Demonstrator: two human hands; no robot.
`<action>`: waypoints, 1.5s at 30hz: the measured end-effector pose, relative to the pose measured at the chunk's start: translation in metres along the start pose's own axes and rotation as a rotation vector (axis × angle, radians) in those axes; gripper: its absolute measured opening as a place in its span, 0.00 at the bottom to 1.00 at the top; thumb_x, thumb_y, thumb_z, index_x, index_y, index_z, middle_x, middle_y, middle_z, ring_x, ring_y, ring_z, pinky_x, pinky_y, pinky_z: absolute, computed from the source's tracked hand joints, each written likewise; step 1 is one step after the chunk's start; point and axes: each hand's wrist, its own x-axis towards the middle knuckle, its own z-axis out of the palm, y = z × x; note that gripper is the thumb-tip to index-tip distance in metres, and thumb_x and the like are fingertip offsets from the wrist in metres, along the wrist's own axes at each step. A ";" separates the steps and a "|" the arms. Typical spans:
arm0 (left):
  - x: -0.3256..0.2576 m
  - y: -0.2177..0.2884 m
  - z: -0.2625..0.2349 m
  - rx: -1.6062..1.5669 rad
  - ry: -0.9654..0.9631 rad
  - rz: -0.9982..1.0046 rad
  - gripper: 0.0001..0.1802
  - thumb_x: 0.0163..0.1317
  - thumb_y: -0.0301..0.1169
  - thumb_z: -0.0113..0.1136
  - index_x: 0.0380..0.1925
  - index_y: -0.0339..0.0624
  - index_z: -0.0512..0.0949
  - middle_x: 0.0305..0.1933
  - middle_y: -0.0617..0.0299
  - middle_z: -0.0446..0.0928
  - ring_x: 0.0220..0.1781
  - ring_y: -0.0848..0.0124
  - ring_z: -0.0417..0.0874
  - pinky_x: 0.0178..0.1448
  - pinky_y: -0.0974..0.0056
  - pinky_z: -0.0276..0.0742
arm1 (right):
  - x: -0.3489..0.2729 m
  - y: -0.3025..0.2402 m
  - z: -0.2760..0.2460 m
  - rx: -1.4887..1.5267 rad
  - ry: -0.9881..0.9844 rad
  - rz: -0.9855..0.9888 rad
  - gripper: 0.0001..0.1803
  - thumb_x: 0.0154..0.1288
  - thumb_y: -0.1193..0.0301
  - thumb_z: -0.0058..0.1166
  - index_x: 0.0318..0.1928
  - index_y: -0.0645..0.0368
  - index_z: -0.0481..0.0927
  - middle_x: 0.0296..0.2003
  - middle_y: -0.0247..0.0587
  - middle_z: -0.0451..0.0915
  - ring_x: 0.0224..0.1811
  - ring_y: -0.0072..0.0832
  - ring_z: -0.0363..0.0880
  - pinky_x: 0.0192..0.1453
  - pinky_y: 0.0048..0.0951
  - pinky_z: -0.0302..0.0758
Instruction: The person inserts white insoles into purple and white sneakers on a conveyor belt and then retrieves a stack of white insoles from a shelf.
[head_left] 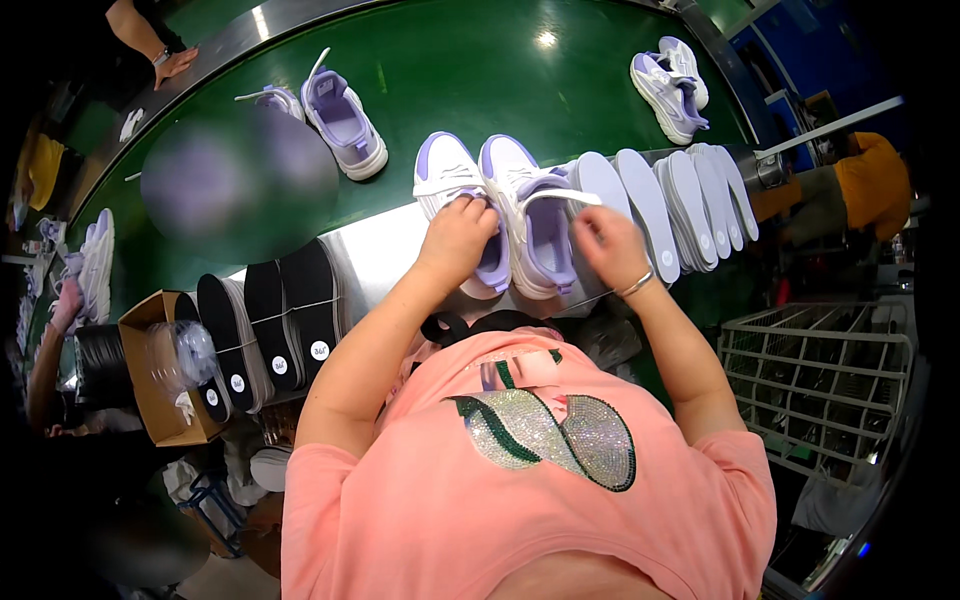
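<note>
Two white and lilac sneakers stand side by side in front of me, toes pointing away, on the metal edge of the table. My left hand (460, 238) is closed at the opening of the left sneaker (444, 165), its fingertips partly hidden by the hand and the shoe. Beside the collar of the right sneaker (548, 245) is my right hand (612, 245), smeared by motion, so I cannot make out its fingers. Out of that shoe's opening a white tongue (568, 194) sticks out to the right, just above this hand.
Grey-white insoles (650, 215) lie in a row at right; bundled black insoles (310, 310) stand at left beside a cardboard box (165, 400). More sneakers (345, 125) sit on the green table (480, 60). A wire basket (815, 375) is lower right. Other people's hands (175, 65) appear at far left.
</note>
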 end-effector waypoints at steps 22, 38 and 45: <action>0.028 -0.037 0.006 -1.007 0.151 -0.875 0.10 0.52 0.32 0.58 0.25 0.35 0.76 0.22 0.62 0.74 0.24 0.75 0.71 0.27 0.70 0.65 | 0.012 -0.010 -0.071 0.101 0.127 0.043 0.07 0.47 0.72 0.57 0.22 0.60 0.73 0.37 0.42 0.72 0.34 0.33 0.70 0.34 0.29 0.68; 0.019 -0.034 0.034 -0.872 0.330 -0.866 0.14 0.53 0.37 0.58 0.28 0.35 0.74 0.23 0.58 0.75 0.25 0.73 0.73 0.30 0.68 0.68 | 0.027 -0.061 0.055 -0.430 -0.517 -0.237 0.11 0.52 0.66 0.50 0.30 0.60 0.78 0.40 0.49 0.71 0.39 0.39 0.73 0.43 0.35 0.71; 0.022 -0.019 0.020 -0.821 0.320 -0.870 0.13 0.53 0.36 0.58 0.28 0.35 0.74 0.24 0.56 0.76 0.26 0.70 0.74 0.32 0.67 0.69 | 0.025 -0.068 -0.001 -0.612 -0.717 -0.201 0.10 0.52 0.65 0.50 0.30 0.57 0.77 0.33 0.43 0.75 0.38 0.35 0.74 0.39 0.34 0.70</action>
